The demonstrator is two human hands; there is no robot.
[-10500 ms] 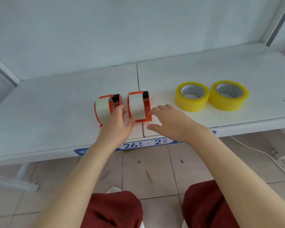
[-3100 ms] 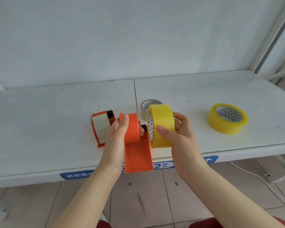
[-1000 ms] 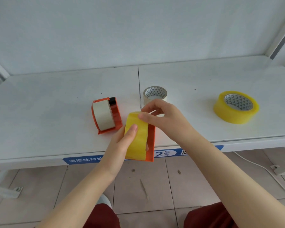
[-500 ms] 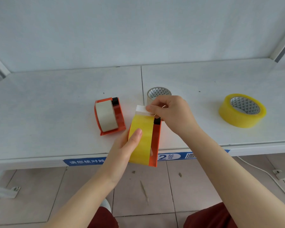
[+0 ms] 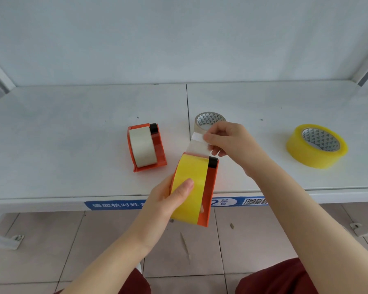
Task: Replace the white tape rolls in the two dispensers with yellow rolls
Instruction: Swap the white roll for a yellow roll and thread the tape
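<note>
Yellow tape roll (image 5: 189,187) is sitting in the orange dispenser (image 5: 209,194), which the left hand (image 5: 166,200) is holding out over the front edge of the white table (image 5: 62,145). The left fingers are wrapping round the dispenser from behind, and the thumb is pressing flat on the face of the roll. The right hand (image 5: 229,143) is pinching the white tab (image 5: 197,137) at the tape's loose end. A clear strip is stretching from that tab down to the top of the roll, beside the black cutter (image 5: 213,162).

Just behind the right hand, a loose white roll (image 5: 208,119) is lying flat on the table, and the knuckles are hiding its near side. To the left, apart from both hands, the second dispenser (image 5: 158,145) is standing on the table and carrying its white roll (image 5: 142,145). Well to the right, the spare yellow roll (image 5: 317,145) is lying flat with bare table between it and the right hand. A blue label strip (image 5: 115,204) is running along the table's front edge, and the held dispenser and left hand are covering its middle. Below, dark red trousers (image 5: 274,279) are showing above the tiled floor (image 5: 40,240).
</note>
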